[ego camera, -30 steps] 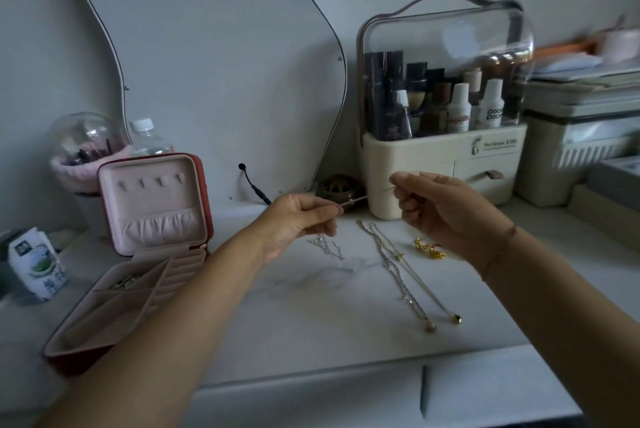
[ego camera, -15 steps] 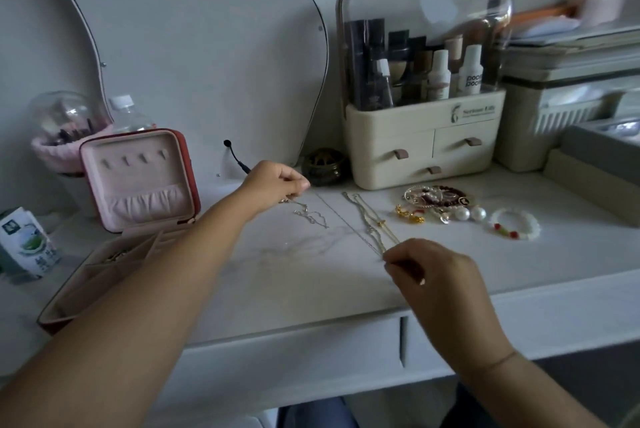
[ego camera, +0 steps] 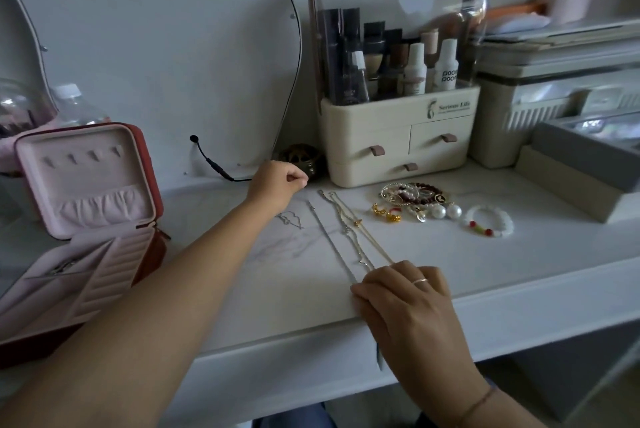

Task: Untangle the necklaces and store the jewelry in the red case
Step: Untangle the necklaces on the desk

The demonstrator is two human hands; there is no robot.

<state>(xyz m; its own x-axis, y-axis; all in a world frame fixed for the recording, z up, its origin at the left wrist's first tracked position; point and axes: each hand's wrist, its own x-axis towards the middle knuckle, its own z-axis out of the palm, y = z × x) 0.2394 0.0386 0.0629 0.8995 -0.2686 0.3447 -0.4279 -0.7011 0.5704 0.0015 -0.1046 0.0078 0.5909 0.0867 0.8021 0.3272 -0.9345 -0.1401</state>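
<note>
The red case (ego camera: 86, 219) stands open at the left, its near corner cut off by the frame edge; a small silvery item lies in its tray, too dim to identify. The left hand (ego camera: 277, 185) is closed into a loose fist, thumb against forefinger; whether it pinches a chain cannot be told. The necklaces (ego camera: 346, 233) run stretched across the table (ego camera: 519, 261) to the right hand (ego camera: 405, 292), whose fingers press together over their hidden ends. Further right lies a jewelry pile (ego camera: 415, 202).

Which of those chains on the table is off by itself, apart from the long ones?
The small silver chain lying crumpled just below the left hand. The long chains lie stretched out together, running down to the right hand.
</note>
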